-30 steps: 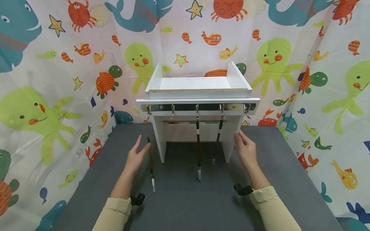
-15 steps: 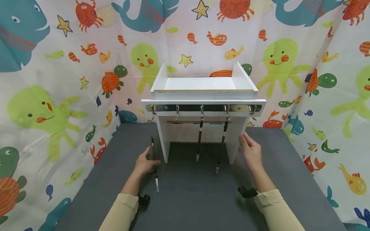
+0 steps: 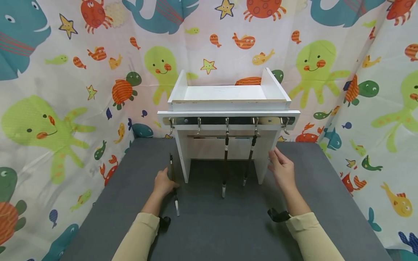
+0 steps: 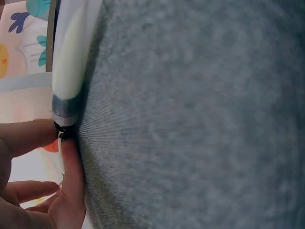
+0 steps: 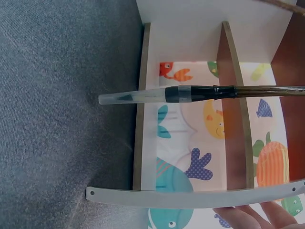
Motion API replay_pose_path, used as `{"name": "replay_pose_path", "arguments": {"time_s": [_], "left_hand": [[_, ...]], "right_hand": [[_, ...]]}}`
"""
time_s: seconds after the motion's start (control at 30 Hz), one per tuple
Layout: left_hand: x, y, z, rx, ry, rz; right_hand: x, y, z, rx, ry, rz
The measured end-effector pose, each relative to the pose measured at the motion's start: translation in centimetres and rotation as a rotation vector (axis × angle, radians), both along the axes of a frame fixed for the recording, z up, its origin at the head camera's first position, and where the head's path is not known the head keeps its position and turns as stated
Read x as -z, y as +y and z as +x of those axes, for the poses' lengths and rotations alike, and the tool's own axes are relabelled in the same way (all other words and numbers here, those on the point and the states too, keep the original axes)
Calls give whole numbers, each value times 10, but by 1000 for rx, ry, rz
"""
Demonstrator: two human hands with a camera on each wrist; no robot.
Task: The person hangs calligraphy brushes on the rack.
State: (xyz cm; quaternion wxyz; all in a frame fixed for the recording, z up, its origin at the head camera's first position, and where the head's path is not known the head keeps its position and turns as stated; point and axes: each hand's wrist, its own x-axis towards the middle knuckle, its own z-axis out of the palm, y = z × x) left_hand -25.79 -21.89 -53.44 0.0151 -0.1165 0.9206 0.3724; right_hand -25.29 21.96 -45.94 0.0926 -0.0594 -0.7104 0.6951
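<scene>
On the grey table my left hand (image 3: 164,184) pinches a calligraphy brush (image 3: 177,206) between thumb and fingers. The left wrist view shows the grip just past the ferrule, beside the brush's clear cap (image 4: 71,67). My right hand (image 3: 283,168) holds the front edge of the right side panel of a white shelf (image 3: 228,106), fingertips against the board. Two more capped brushes hang from the shelf's hooks: a middle brush (image 3: 225,159) and a right brush (image 3: 250,156). In the right wrist view one hanging brush (image 5: 205,93) crosses the shelf opening.
A metal strip with several hooks runs along the shelf's front; the left hook (image 3: 171,125) and the hook beside it (image 3: 199,125) carry nothing. A sea-animal curtain (image 3: 209,43) surrounds the grey table (image 3: 222,232) at the back and sides.
My left hand has come down from beside the brush and closed its fingers on it. The hanging brushes swing back and forth. My right hand stays at the shelf panel.
</scene>
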Motion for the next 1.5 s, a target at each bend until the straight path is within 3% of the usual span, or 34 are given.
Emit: {"name": "replay_pose_path", "arguments": {"time_s": [0.17, 0.43, 0.8, 1.03, 1.5], "left_hand": [[-1, 1, -1, 4, -21, 32], [-6, -3, 1, -48, -109, 233], [-17, -11, 12, -76, -99, 438], [-25, -9, 17, -101, -33, 592], [-42, -3, 31, -57, 92, 715]], "right_hand": [[0, 3, 0, -4, 2, -11], [0, 2, 2, -6, 22, 22], [3, 0, 0, -28, 43, 38], [2, 0, 0, -9, 39, 24], [4, -2, 0, 15, 47, 57]]}}
